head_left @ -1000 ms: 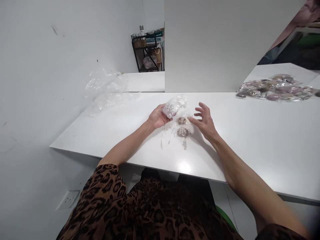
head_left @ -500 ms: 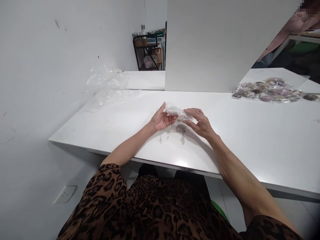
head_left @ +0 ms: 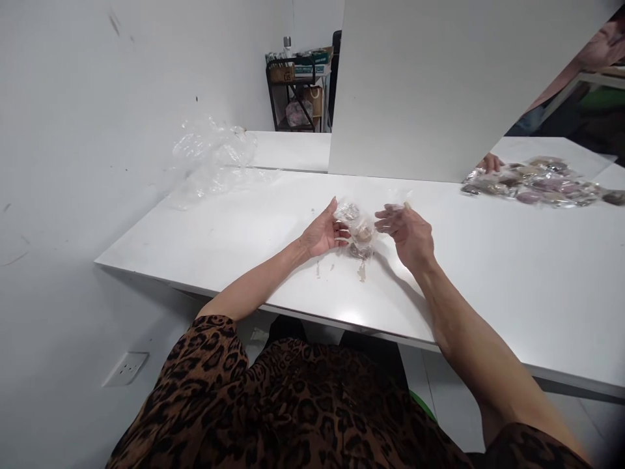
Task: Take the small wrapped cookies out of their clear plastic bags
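Observation:
My left hand (head_left: 325, 231) is closed at the near edge of a clear plastic packet (head_left: 364, 231) with small brownish and pale round pieces in it, thumb up and fingers curled against its left side. The packet is just above the white table, and a darker wrapped piece (head_left: 361, 251) shows at its lower end. To the right, my right hand (head_left: 410, 238) pinches a crinkled bit of clear plastic (head_left: 403, 197) between thumb and fingers. I cannot tell whether that plastic is joined to the packet.
Crumpled clear plastic (head_left: 209, 156) lies at the back left by the wall. A grey upright panel (head_left: 400, 91) borders the table's back. At right, wrapped round pieces (head_left: 541, 184) lie in a pile, with another person's hand (head_left: 491, 163) at it. Small flakes (head_left: 362, 272) dot the white table (head_left: 512, 280).
My right hand has drawn away rightward from the packet, now with plastic in its fingers. The packet has spread and hangs lower. Another person's hand has appeared at the pile.

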Motion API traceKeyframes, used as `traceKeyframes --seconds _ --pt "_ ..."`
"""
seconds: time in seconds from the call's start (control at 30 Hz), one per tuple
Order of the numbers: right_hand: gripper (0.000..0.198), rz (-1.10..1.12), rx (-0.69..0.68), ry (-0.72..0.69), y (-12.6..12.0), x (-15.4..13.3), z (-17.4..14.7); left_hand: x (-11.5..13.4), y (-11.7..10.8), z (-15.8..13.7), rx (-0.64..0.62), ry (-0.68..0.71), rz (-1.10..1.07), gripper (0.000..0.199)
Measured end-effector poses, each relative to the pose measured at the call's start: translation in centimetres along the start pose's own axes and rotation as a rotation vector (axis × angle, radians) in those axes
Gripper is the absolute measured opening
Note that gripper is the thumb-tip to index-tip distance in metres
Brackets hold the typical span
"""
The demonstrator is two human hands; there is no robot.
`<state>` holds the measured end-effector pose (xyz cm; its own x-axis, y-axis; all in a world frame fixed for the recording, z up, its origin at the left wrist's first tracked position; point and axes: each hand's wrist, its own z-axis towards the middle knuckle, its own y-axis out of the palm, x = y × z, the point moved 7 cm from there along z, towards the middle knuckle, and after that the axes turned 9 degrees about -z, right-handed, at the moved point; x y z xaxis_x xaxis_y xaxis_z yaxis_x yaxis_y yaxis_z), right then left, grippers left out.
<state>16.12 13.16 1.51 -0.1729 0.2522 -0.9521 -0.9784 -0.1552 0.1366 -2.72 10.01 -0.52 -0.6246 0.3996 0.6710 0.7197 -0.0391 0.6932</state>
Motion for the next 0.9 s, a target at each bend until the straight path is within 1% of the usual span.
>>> traceKeyframes --seconds 0.1,0.2,0.33,0.4,0.47,0.57,0.63,0.7,0.83,0.9 --pt "0.040 0.189 0.021 0.075 -0.8 0.0 0.7 0.0 -0.3 0.0 0.025 -0.017 -0.060 0.074" --pt "0.034 0.290 0.032 0.092 -1.2 -0.2 1.1 -0.4 -0.2 -0.1 0.032 -0.033 -0.139 0.078" --pt "0.030 0.362 0.010 0.089 0.0 -0.4 1.0 -1.0 0.2 -0.3 0.045 -0.036 -0.220 0.077" --pt "0.029 0.383 -0.008 0.091 1.0 -0.7 1.0 -1.1 0.6 -0.3 0.018 -0.038 -0.253 0.072" --pt "0.029 0.381 -0.040 0.072 2.0 -1.2 1.1 -1.1 1.0 -0.4 -0.013 -0.041 -0.279 0.061" --pt "0.026 0.411 -0.067 0.010 2.8 -2.6 1.8 -1.0 0.7 -0.3 -0.005 -0.039 -0.305 0.045" --pt "0.023 0.489 -0.043 -0.016 2.8 -3.5 2.7 -1.0 0.5 -0.3 0.000 -0.053 -0.312 0.043" --pt "0.023 0.579 0.003 -0.016 2.4 -4.3 3.6 -0.9 0.4 -0.3 -0.005 -0.065 -0.311 0.049" --pt "0.024 0.764 0.119 0.050 1.3 -5.3 4.6 -0.8 0.3 -0.4 -0.009 -0.069 -0.289 0.060" --pt "0.024 0.871 0.158 0.082 0.7 -5.6 4.7 -0.7 0.3 -0.5 -0.006 -0.063 -0.279 0.059"
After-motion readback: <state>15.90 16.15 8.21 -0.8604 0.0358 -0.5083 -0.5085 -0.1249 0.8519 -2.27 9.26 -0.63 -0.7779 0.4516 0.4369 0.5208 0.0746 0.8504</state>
